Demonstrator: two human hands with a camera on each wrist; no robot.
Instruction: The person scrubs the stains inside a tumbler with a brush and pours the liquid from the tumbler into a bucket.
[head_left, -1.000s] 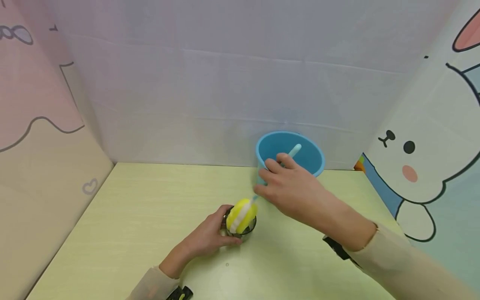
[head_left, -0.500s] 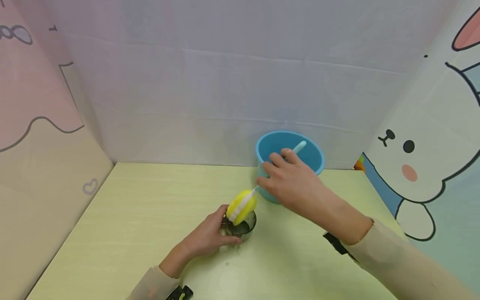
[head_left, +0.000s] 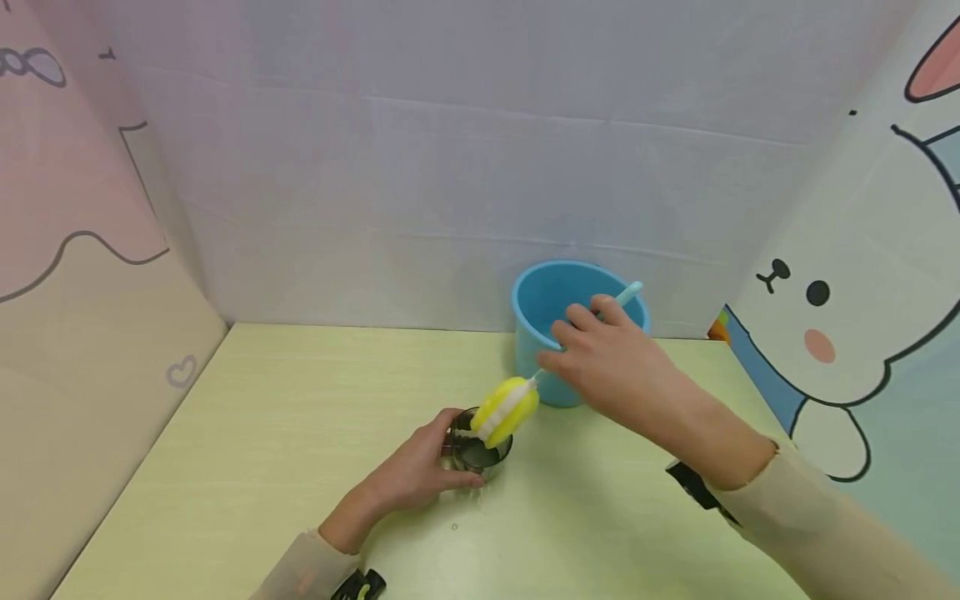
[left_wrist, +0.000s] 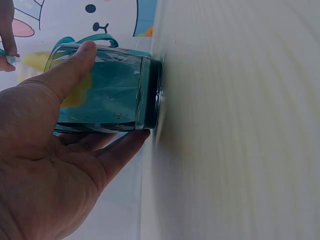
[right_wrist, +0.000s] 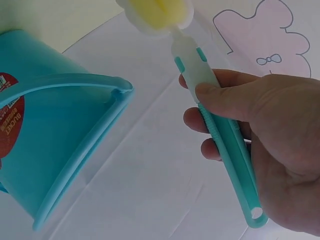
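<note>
My left hand [head_left: 408,471] grips a clear glass cup [head_left: 491,471] with a dark rim, thumb on one side and fingers round the other. The cup stands upright, its base at the tabletop in the left wrist view. A sponge bottle brush [head_left: 508,412], yellow with a white band, hangs tilted over the cup's mouth, its head overlapping the far-right rim. My right hand [head_left: 622,367] holds the brush by its teal handle [right_wrist: 235,150], thumb along the neck and fingers wrapped behind.
A blue bucket [head_left: 532,350] with a handle and red label [right_wrist: 11,117] stands behind the brush, near the back wall. My right hand overlaps its front rim. Small wet drops [head_left: 454,527] lie on the pale wooden table [head_left: 300,400]. Printed cloth walls enclose three sides.
My right hand has moved right, drawing the brush head up from inside the cup to above its right rim. The left hand and cup have stayed put.
</note>
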